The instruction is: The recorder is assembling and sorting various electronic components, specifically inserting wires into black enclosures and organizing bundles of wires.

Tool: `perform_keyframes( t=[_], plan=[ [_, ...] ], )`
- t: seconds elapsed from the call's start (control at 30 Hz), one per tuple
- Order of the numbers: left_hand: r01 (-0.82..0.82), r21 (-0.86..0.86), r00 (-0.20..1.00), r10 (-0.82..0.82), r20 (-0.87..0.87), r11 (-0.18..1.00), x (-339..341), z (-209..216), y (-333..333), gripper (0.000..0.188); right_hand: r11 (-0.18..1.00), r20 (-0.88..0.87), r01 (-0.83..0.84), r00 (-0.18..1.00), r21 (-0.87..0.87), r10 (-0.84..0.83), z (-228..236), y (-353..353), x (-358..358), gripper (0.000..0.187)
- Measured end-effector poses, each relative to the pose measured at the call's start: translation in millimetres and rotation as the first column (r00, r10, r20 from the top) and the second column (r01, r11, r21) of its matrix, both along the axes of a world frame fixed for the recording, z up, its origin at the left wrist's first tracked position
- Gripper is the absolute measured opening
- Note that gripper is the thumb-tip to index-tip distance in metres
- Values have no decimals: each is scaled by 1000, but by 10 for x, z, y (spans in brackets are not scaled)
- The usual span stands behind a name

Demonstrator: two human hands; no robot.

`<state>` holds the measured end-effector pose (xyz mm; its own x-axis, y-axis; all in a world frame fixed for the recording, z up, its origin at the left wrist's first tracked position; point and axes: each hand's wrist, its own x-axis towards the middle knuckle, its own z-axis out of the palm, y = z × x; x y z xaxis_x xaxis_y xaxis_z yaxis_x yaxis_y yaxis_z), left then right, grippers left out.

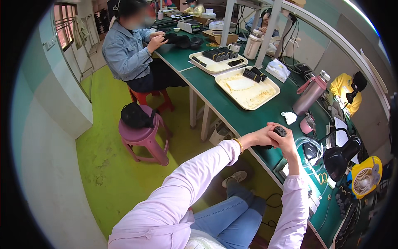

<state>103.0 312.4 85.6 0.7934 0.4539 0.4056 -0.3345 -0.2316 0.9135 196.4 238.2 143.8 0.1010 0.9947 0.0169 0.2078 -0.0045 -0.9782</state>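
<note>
Both hands are closed together above the near edge of the green table [232,112]. They grip a dark bundle of fibres [280,131], whose round, speckled end shows between the thumbs. My left hand [262,136] wraps it from the left, below a gold bracelet [238,145]. From the right, my right hand [287,144] presses around the same bundle. Some black material shows beneath the hands; the rest of the bundle is hidden by the fingers. A crumpled white tissue [288,118] lies just beyond them.
Ahead are a cream tray [236,94] and a second tray [211,66], both with black bundles. A flask [311,93], pink cup [307,123], black lamp [342,153] and yellow fan [366,177] stand right. A co-worker [128,54] sits beyond a pink stool [143,128].
</note>
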Motion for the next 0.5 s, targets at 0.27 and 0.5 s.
perform_keyframes(
  t=[0.27,0.5],
  plan=[
    [-40,-51,998,43,54,998,33,-16,1,36,996,11,26,1000,86,-27,-95,34,-3,25],
    [6,-129,999,0,43,992,-10,29,-56,35,997,16,76,997,-36,-75,-25,-58,-48,25]
  ],
)
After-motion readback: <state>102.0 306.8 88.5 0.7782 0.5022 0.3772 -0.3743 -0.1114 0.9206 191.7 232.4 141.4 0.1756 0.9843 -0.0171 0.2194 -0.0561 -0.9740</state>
